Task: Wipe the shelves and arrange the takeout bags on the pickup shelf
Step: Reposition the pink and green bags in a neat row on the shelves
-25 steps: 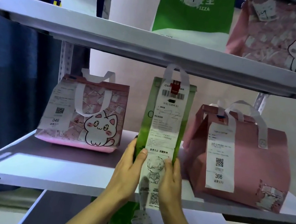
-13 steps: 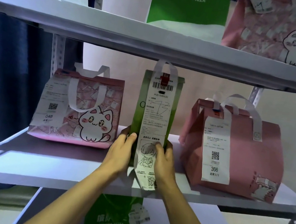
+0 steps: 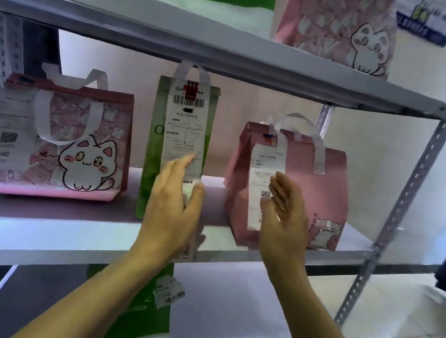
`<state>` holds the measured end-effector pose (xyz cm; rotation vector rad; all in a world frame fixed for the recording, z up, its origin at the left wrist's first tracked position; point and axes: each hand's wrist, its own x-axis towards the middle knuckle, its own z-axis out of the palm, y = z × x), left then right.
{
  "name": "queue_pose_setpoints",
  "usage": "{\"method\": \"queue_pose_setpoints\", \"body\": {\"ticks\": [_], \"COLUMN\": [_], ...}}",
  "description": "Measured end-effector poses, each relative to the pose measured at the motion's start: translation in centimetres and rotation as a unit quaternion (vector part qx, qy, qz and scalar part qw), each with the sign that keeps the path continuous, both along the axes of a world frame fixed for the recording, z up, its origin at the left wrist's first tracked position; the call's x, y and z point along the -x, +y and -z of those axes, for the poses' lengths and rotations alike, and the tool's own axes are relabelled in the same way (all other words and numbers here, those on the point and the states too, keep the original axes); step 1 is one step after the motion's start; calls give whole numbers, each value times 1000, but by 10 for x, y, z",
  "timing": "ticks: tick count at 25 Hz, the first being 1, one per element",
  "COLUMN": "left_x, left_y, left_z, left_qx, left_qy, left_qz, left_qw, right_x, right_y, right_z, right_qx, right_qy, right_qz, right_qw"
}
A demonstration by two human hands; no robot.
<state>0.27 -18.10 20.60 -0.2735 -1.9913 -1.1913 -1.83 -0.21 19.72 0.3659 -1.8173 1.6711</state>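
Both hands open in front of the middle shelf [image 3: 31, 229], holding nothing.

Left hand [image 3: 173, 207]: palm forward, fingers loosely spread and pointing toward 12 o'clock, raised before the lower half of the tall green bag [image 3: 153, 158]; contact with the bag cannot be told. Right hand [image 3: 285, 216]: open, fingers slightly curled, at 3 o'clock of the left hand, in front of the receipt [image 3: 266, 175] on the plain pink bag [image 3: 326, 191]; grips nothing. Green bag stands upright at shelf centre, white handle up, long printed slip [image 3: 187, 122] with barcode down its front. At its 9 o'clock, the pink cat bag [image 3: 82, 146], upright, label reading 046. Plain pink bag at its 3 o'clock, apart from it.
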Motion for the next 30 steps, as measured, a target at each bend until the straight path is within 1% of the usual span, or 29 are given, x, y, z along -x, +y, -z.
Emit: {"method": "queue_pose_setpoints", "body": {"ticks": [2,4,6,8,9,10,12,14,17,18,20,23,27,30], "left_x": [5,19,35,49,55,58,60,57,52,52,53,52,56,63], "left_y": [30,47,62,79,88,94,107,111,115,117,124,133,138,138], "left_z": [7,9,10,7,6,7,9,14,24,26,27,26,28,31], "left_qx": [10,9,-16,-63,-92,-123,-169,-185,-206,-218,-229,-243,-248,-247], "left_qy": [-69,-118,-154,-200,-217,-217,-177,-128,-71,-63,-59,-63,-46,-40], "left_qz": [34,59,61,78,96,110,103,67,7,-10,-28,-41,-57,-77], "left_qw": [997,991,986,975,967,962,964,972,976,974,971,967,966,965], "right_x": [-1,13,34,55,64,71,83,95,120,132,162,213,269,284], "right_y": [42,86,127,156,165,171,184,195,205,207,213,224,217,207], "right_z": [-1,-2,-7,-6,-3,3,11,11,6,3,1,-3,-2,-1], "right_qx": [31,64,55,32,29,30,33,25,-30,-41,-26,-11,-49,-36], "right_qy": [9,-9,-79,-156,-173,-173,-161,-178,-206,-201,-173,-174,-202,-162], "right_qz": [95,171,168,128,105,80,28,-22,-74,-74,-50,40,33,25], "right_qw": [995,983,981,979,979,981,986,983,975,976,983,984,978,986]}}
